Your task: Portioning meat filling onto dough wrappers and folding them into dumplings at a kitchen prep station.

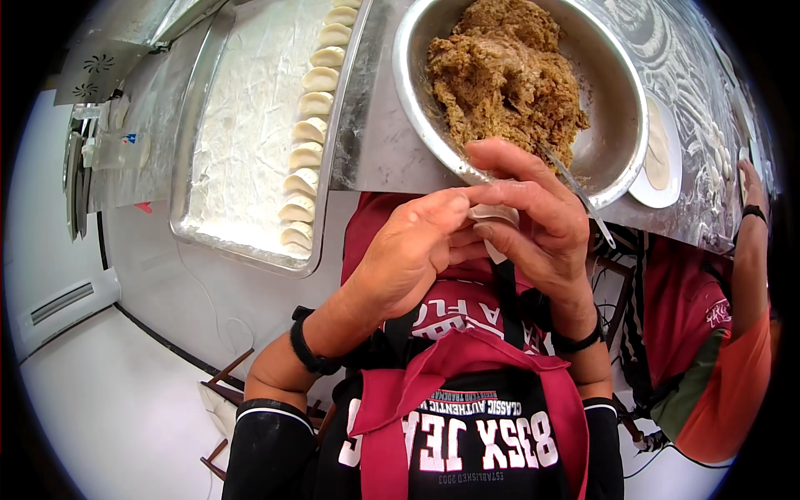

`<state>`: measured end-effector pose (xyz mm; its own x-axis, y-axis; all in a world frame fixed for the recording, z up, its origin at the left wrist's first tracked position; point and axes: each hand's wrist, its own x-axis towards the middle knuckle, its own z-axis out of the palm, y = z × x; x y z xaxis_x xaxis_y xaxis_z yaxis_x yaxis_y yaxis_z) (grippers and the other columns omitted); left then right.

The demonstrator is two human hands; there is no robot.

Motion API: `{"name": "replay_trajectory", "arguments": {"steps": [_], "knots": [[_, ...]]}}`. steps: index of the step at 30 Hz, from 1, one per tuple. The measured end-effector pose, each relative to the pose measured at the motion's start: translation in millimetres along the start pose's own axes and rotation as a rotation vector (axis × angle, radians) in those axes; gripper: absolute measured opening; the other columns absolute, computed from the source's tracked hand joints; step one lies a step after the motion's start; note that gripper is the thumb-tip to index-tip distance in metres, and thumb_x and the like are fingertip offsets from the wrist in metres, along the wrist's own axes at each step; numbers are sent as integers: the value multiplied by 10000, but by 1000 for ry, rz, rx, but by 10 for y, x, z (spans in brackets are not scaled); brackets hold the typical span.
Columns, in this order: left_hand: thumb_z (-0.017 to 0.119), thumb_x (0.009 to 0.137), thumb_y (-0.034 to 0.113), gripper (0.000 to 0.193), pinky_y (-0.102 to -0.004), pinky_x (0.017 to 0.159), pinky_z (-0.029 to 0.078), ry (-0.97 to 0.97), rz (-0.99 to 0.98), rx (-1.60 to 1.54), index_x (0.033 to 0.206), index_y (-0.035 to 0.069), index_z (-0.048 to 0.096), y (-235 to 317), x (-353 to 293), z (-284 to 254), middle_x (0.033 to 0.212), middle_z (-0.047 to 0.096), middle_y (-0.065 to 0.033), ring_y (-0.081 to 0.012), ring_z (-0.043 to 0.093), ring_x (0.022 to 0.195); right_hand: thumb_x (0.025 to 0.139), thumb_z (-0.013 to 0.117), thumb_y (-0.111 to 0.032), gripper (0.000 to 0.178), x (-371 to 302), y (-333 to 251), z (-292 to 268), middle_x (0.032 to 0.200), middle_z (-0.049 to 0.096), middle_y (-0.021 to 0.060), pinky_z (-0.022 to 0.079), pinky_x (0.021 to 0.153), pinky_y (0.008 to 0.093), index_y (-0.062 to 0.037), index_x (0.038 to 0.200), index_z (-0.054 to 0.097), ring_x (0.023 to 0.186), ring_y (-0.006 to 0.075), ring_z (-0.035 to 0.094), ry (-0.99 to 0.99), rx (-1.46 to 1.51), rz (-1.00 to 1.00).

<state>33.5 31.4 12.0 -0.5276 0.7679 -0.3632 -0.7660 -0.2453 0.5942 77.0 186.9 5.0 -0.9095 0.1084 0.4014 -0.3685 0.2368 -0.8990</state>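
Just in front of the tabletop's near edge, a pale dough piece point(497, 213) sits between the two hands. The right hand point(542, 212) curls closed around it, thumb below and fingers over the top. The left hand point(412, 246) meets its left side with bent fingers; whether they pinch it is hidden, as is anything inside the dough. Nothing supports it except the hands, so a slack grip could drop it, and squeezing too hard could tear it.

By the right wrist, a utensil handle point(593, 218) juts from the bowl past the near edge; a knock from the forearm could tip it out. Left of the bowl, the floured tray point(242, 125) overhangs that edge, so a bump at its near end could jolt the row of dumplings point(315, 104) along its right rim.

Farther in, the metal bowl point(612, 125) carries minced filling point(508, 79). To its right, a white plate point(667, 190) bears thin dough rounds point(657, 146), which might stick together if damp.
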Motion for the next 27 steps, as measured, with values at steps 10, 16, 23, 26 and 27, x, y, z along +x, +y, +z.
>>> {"name": "replay_trajectory", "arguments": {"steps": [10,16,23,26,27], "knots": [[256,974,390,552,-424,962,393,-54,-47,11,1225,-73,423,-25,-6,-43,1195,512,-175,-262,517,1100,697,670,6,147,-5,44,-90,1141,563,201,459,841,316,5,839,630,1049,277,568,-156,-87,-46],[253,975,391,559,-425,967,389,-56,-65,77,1239,-77,406,16,-11,-29,1196,508,-179,-270,517,1101,703,656,12,90,7,-3,-37,1141,579,144,472,822,328,-6,781,614,1017,266,572,-64,-53,4],[251,977,378,550,-426,968,390,-62,-59,21,1247,-80,391,-8,-17,-10,1207,501,-171,-266,518,1102,679,677,6,196,-20,11,-66,1141,581,135,477,826,325,-25,869,647,1016,257,573,-119,-66,11],[258,978,367,534,-423,965,394,-43,-40,27,1246,-75,393,-2,-17,-7,1205,501,-167,-265,518,1102,673,683,3,215,2,-20,-45,1145,577,134,480,825,325,-35,883,660,1008,249,576,-91,-40,34],[263,979,360,524,-420,962,398,-66,-35,41,1241,-72,399,-4,-22,-26,1204,502,-164,-263,520,1098,673,685,1,218,11,-26,-44,1149,574,135,481,826,325,-38,886,666,1004,244,578,-89,-42,19]]}}
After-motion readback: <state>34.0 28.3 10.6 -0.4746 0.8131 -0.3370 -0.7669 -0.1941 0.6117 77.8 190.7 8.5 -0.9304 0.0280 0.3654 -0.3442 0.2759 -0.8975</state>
